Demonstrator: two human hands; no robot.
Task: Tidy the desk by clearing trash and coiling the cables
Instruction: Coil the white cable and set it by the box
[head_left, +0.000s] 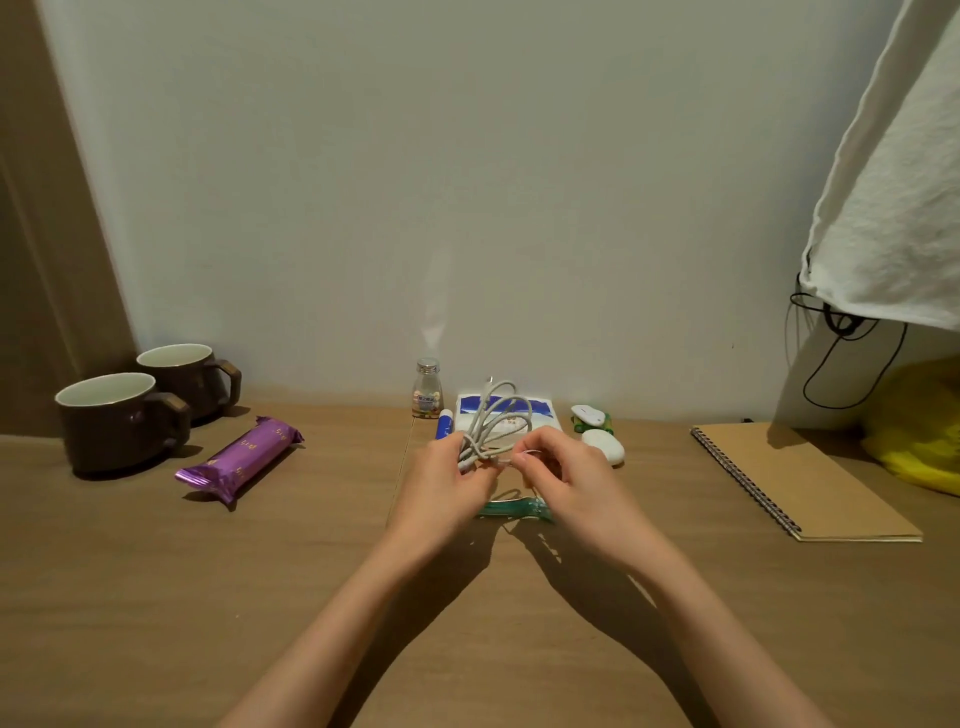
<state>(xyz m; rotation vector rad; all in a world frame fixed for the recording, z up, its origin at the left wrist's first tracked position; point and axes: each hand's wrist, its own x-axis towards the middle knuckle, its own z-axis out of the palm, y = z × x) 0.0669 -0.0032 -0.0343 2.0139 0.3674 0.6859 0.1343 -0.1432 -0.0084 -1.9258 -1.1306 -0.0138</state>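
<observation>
A white cable (497, 415) is gathered into several loops that stand up above the desk. My left hand (447, 480) pinches the bundle at its lower end. My right hand (563, 475) holds the loose end of the same cable just right of the bundle, fingertips close to the left hand's. Under my hands lies a green wrapper (511, 508) flat on the wooden desk (311, 571). A purple snack wrapper (241, 457) lies to the left.
Two brown mugs (124, 415) stand at the far left. Behind my hands are a small bottle (427, 388), a blue tube (444, 425), a blue-and-white pack (540, 410), a green-and-white toy (589, 417) and a white oval case (605, 446). At right: spiral notebook (810, 483), yellow bag (919, 436), black cord (841, 358).
</observation>
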